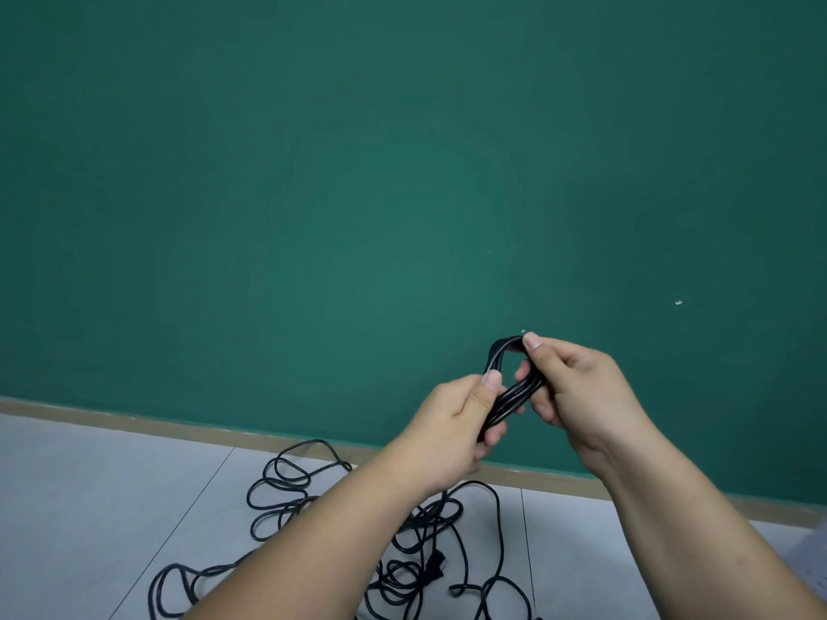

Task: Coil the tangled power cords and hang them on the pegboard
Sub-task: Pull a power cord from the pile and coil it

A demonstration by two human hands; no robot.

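A small black coiled cord (503,387) is held up in front of the green wall. My left hand (456,422) grips the coil's lower end, thumb on top. My right hand (577,391) pinches the coil's upper loop between thumb and fingers. Below my arms, a tangle of black power cords (402,543) sprawls over the grey floor tiles, with a black plug (436,568) among the loops. No pegboard is in view.
A green wall (358,172) fills most of the view, with two small pale hooks or marks (678,302) on it at the right. A tan skirting strip (179,429) runs along its base. Grey floor tiles (89,507) lie below.
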